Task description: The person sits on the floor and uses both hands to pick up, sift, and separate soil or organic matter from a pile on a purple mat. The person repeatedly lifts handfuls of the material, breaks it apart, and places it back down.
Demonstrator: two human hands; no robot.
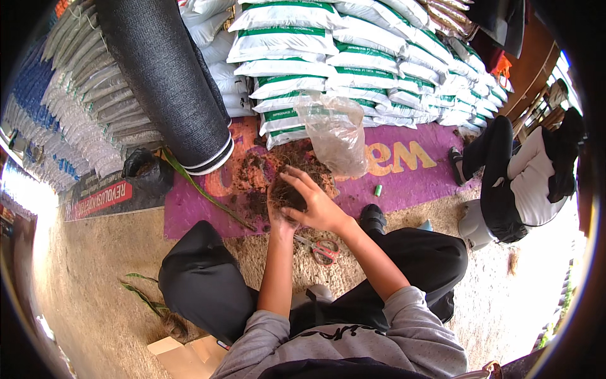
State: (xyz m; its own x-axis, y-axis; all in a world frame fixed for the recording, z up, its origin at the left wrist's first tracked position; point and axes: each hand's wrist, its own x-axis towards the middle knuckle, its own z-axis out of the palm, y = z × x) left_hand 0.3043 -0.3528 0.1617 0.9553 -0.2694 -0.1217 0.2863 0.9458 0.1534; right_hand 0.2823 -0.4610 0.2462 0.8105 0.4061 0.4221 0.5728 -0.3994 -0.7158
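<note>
Between my two hands is a dark root ball [290, 194], soil matted with fine roots. My left hand [278, 205] cups it from the left and below. Curved over its top and right side, my right hand [317, 205] presses its fingers against the soil. Loose soil with stringy roots [252, 169] is spread on the purple banner [404, 183] just beyond my hands. A pair of scissors with red handles [325, 251] lies on the floor below my wrists. Up and to the right of my hands stands a crumpled clear plastic bag [339, 142].
Stacked white-and-green sacks [287, 41] line the far side, beside a big black roll of mesh [161, 76]. A black plant bag [147, 170] and a long green leaf [211, 199] are at left. A small green cylinder [378, 189] lies right. Another person [533, 170] sits at far right.
</note>
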